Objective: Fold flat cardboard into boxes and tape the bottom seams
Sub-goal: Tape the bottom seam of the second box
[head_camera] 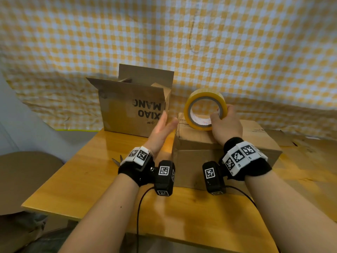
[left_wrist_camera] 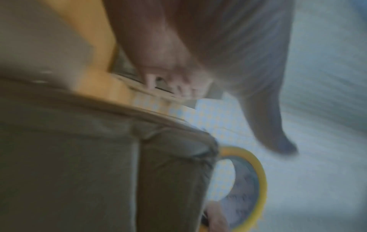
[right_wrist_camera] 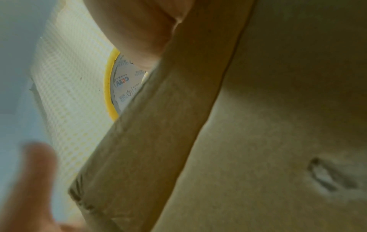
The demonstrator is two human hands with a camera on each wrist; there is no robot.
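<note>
Wooden table [head_camera: 102, 172], tape roll [head_camera: 204, 108] gripped in right hand [head_camera: 226, 125], over box [head_camera: 209, 143]

Yellow-white checked cloth [head_camera: 237, 42] hangs as backdrop behind a glossy wooden table [head_camera: 94, 172]; grey wall [head_camera: 16, 114] at left, round brown seat [head_camera: 27, 172] below.

Upside-down black lettering on the open cardboard box [head_camera: 135, 108], just beyond the left hand's fingertips [head_camera: 165, 115], reads "XIAO MANG". The tape roll [right_wrist_camera: 119, 84], with the right hand's fingers inside its core, shows "CCTV"; smaller print is unreadable.
</note>
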